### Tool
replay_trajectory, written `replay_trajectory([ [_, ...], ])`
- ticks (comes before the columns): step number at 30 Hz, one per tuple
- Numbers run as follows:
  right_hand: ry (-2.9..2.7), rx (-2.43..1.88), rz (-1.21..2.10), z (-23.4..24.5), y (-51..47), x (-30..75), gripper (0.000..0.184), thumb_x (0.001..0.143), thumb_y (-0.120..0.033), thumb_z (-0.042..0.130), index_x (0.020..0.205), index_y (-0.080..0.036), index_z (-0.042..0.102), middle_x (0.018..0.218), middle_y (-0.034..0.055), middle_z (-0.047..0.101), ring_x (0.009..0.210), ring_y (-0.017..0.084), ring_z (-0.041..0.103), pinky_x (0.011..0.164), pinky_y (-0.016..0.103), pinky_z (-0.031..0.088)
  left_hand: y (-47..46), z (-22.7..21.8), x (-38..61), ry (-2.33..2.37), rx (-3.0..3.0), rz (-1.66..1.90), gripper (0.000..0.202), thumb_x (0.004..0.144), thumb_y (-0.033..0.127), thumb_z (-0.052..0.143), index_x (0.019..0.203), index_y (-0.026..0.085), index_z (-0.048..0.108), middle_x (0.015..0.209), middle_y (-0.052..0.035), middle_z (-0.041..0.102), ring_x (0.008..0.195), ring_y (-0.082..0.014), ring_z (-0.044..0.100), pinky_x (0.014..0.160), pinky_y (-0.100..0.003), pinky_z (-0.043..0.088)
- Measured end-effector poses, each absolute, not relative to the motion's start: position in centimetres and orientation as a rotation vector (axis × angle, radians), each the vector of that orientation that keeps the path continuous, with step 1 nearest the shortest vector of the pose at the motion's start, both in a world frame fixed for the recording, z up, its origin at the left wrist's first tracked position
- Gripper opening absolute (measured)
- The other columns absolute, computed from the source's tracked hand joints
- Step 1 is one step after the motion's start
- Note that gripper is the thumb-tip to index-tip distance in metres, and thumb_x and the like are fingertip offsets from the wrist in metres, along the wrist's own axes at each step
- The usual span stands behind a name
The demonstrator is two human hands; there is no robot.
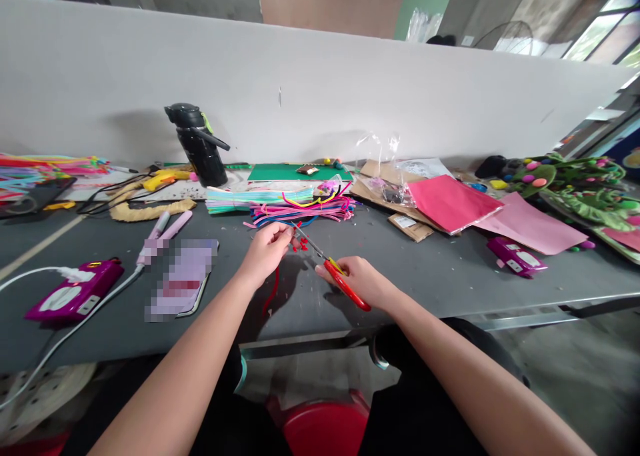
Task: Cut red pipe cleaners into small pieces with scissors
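My right hand (357, 279) grips a pair of scissors (347, 286) with red and yellow handles, its blades pointing up and left. Between the fingertips of my left hand (267, 249) is a red pipe cleaner (274, 289), whose tail hangs toward the table. The blade tips reach the red stuff at those fingertips; whether they touch it I cannot tell. Small red snippets (301, 244) show just below the blades. Behind my hands lie a bundle of pink and dark pipe cleaners (305, 209) and a pale green bundle (233, 201).
A black flask (200, 146) stands by the grey partition (300, 103). To the left are a phone (187, 283), a pink hair straightener (167, 233) and a purple power strip (75, 293) with cables. Pink sheets (455, 203) and another purple block (517, 256) lie right.
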State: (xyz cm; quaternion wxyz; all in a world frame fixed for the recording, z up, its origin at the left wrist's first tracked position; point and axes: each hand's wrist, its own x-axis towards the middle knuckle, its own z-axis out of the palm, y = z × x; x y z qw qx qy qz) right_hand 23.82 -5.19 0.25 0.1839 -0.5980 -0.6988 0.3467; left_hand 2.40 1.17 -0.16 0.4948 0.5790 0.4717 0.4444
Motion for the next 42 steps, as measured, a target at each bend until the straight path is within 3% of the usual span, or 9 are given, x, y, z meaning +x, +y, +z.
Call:
replay_trajectory([
  [28, -1.961, -1.679, 1.0, 0.15, -5.28, 23.78, 0.055, 0.079, -0.068, 0.053, 0.058, -0.02, 0.036, 0.054, -0.005, 0.035, 0.054, 0.01, 0.026, 0.045, 0.023, 0.022, 1.29, -0.42, 2.38, 1.151, 1.452, 1.054, 0.028, 0.085, 0.046, 0.058, 0.086, 0.018, 0.059, 0.078, -0.003, 0.066, 0.048, -0.0077, 0.037, 0.047, -0.024, 0.024],
  [42, -1.958, -1.722, 1.043, 0.51, -5.46, 23.6, 0.058, 0.079, -0.072, 0.05, 0.058, -0.019, 0.037, 0.053, -0.0035, 0.042, 0.05, 0.009, 0.032, 0.043, 0.022, 0.024, 1.19, -0.26, 2.47, 1.177, 1.45, 1.033, 0.03, 0.085, 0.047, 0.058, 0.087, 0.017, 0.06, 0.077, -0.0029, 0.065, 0.049, -0.0081, 0.038, 0.047, -0.023, 0.025],
])
